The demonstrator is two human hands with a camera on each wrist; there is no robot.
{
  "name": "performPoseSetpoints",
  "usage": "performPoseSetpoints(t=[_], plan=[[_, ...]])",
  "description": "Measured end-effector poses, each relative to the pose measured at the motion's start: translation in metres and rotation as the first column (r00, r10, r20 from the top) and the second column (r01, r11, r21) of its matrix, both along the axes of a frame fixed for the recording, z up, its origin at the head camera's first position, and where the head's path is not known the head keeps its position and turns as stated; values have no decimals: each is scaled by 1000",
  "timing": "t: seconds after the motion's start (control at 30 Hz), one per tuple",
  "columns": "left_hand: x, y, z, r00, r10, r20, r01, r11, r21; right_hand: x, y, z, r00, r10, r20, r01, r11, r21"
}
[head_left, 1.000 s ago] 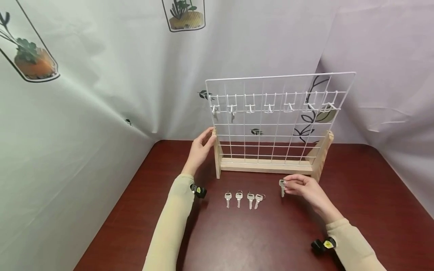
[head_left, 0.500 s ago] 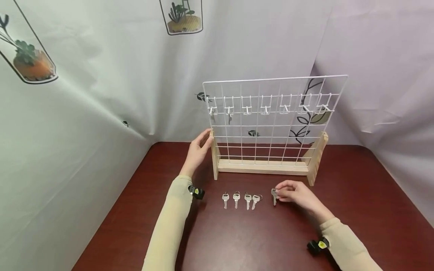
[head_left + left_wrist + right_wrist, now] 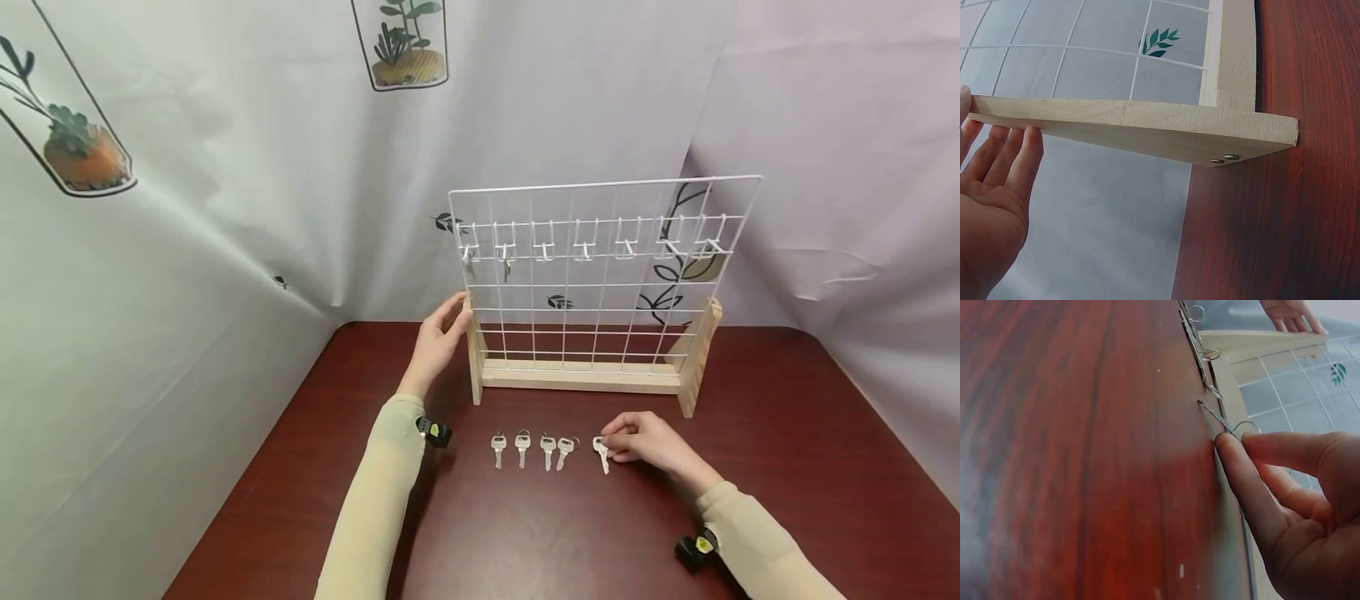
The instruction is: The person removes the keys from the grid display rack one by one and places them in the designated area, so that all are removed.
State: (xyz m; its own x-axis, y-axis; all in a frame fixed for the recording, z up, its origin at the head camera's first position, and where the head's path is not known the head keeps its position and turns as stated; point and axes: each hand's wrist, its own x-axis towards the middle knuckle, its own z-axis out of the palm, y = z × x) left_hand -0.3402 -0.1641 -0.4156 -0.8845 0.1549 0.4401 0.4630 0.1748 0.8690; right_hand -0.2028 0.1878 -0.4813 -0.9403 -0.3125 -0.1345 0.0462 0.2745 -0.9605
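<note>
My left hand (image 3: 437, 340) holds the upper end of the wooden side post (image 3: 475, 367) of a white wire grid rack (image 3: 585, 309). In the left wrist view its fingers (image 3: 1025, 156) lie against the post's outer face, with the thumb at the edge. My right hand (image 3: 651, 442) pinches a silver key (image 3: 603, 457) by its head between thumb and forefinger, low over the table. A thin ring (image 3: 1247, 427) shows on that key in the right wrist view. To its left, several more keys (image 3: 548, 450) with rings lie in a row on the table.
White hooks (image 3: 585, 251) line the upper part of the grid. Keys hang on the two leftmost, one being this key (image 3: 507, 268). The rack's wooden base (image 3: 581, 380) stands on the dark red table (image 3: 525, 542), before a pale cloth backdrop (image 3: 225, 208) with plant prints.
My right hand has brought the key down and leftward, nearer the row of keys. My left hand has stayed on the post. The head view has shifted slightly.
</note>
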Motion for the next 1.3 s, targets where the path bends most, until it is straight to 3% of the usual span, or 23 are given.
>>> performPoseSetpoints(t=[0.33, 0.57, 0.83, 1.3], plan=[[0, -1, -1, 1000, -3, -7, 4, 1000, 7, -2, -2, -1, 1000, -17, 24, 16, 998, 53], [2, -2, 1, 1000, -8, 26, 8, 1000, 11, 1, -7, 4, 999, -37, 2, 36, 995, 94], [26, 2, 29, 999, -35, 31, 36, 999, -7, 0, -10, 8, 1000, -26, -5, 26, 992, 123], [29, 1, 31, 999, -42, 14, 42, 999, -13, -4, -12, 12, 1000, -24, -14, 27, 963, 269]])
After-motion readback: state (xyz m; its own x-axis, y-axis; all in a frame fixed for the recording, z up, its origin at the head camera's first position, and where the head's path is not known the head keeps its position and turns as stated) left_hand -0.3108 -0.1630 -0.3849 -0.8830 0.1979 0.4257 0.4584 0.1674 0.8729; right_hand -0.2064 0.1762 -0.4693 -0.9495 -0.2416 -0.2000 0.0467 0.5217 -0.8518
